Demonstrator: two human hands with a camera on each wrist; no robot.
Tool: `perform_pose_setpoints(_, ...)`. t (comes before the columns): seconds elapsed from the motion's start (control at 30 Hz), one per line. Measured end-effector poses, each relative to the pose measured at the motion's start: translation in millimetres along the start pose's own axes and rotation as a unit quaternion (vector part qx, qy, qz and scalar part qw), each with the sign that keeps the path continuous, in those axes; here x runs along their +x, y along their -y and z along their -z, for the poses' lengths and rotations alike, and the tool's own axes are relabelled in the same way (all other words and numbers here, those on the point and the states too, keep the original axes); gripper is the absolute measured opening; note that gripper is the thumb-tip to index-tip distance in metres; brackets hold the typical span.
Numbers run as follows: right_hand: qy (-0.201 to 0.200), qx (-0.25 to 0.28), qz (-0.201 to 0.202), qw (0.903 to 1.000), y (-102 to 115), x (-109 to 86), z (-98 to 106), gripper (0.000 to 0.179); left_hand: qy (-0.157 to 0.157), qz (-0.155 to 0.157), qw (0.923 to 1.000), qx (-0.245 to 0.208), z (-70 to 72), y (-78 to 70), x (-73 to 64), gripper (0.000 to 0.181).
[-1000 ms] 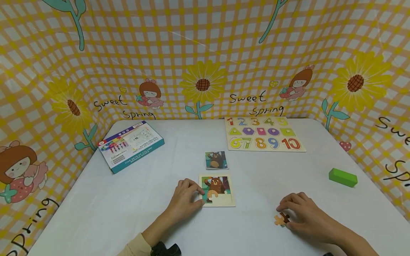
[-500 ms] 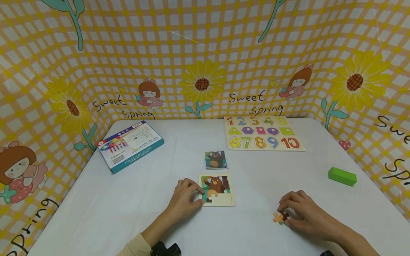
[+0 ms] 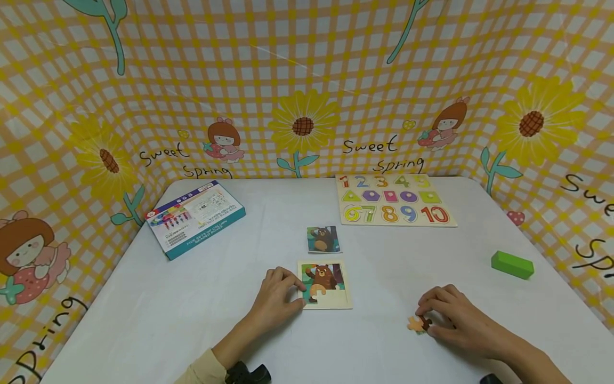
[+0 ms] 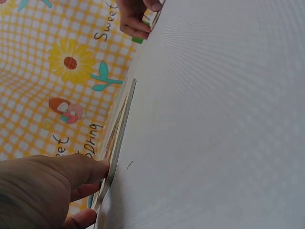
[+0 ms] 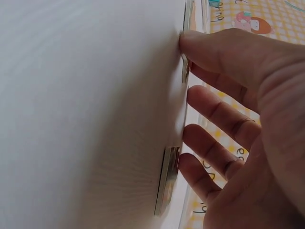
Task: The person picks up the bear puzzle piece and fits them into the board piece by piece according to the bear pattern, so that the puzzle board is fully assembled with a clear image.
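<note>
My left hand holds the left edge of a wooden jigsaw board with a bear picture, thumb and fingertips at its rim. The board's lower right part shows bare wood. In the left wrist view the thumb lies against the board's side. Out to the right, my right hand pinches an orange-and-brown jigsaw piece low over the table. A bit of green shows beneath it; whether that is another piece I cannot tell. The right wrist view has the thumb against the piece's edge, other fingers spread.
Behind the board lies a small bear picture card. A number-and-shape board is at the back right, a boxed bead set at the back left. At far right sits a green block. Printed cloth walls surround the white table.
The jigsaw piece at my right fingertips has shifted slightly left and away from me. My left hand and the board stay where they were.
</note>
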State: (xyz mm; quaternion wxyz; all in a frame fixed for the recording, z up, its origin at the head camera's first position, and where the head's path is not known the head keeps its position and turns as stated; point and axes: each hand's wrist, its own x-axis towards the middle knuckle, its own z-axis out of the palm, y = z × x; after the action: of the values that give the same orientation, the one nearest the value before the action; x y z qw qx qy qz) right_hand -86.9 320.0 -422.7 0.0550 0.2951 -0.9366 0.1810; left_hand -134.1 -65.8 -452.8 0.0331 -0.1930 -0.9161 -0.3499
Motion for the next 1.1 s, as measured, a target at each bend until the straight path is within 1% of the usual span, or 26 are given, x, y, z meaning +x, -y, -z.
perform_pose_setpoints(0.17,-0.015,-0.007,0.003,0.9999,2,4.2,0,0.033,-0.004,-0.006,1.0000,0.002,0.3,-0.1,0.3,0.014)
perform_pose_setpoints(0.23,-0.005,-0.005,-0.008,0.9999,5,7.5,1,0.029,-0.005,-0.007,1.0000,0.002,0.3,-0.2,0.8,0.014)
perform_pose_setpoints(0.33,0.001,-0.001,-0.012,0.9999,11,14.8,0,0.023,-0.003,-0.006,1.0000,0.000,0.3,-0.4,1.4,0.013)
perform_pose_setpoints(0.4,0.003,0.001,-0.012,0.9999,16,20.4,-1,0.023,-0.001,-0.004,1.0000,-0.001,0.0,-0.1,1.6,0.013)
perform_pose_setpoints(0.53,-0.007,-0.004,-0.010,0.9999,28,34.5,-6,0.027,0.000,-0.005,1.0000,0.000,0.1,0.2,1.1,0.013)
perform_pose_setpoints(0.67,-0.012,-0.010,-0.005,0.9999,40,50.6,-12,0.026,0.000,-0.006,1.0000,0.000,0.1,0.0,0.8,0.013)
perform_pose_setpoints(0.83,-0.026,-0.019,0.016,0.9994,51,69.1,-20,0.023,0.001,-0.006,1.0000,0.000,-0.3,-0.1,1.0,0.013)
perform_pose_setpoints(0.97,-0.022,-0.026,0.020,0.9992,58,80.8,-25,0.023,0.001,-0.007,1.0000,-0.001,0.0,-0.1,0.8,0.013)
perform_pose_setpoints(1.1,-0.034,-0.032,0.037,0.9982,63,90.9,-32,0.024,0.001,-0.007,1.0000,-0.001,0.4,-0.3,0.3,0.013)
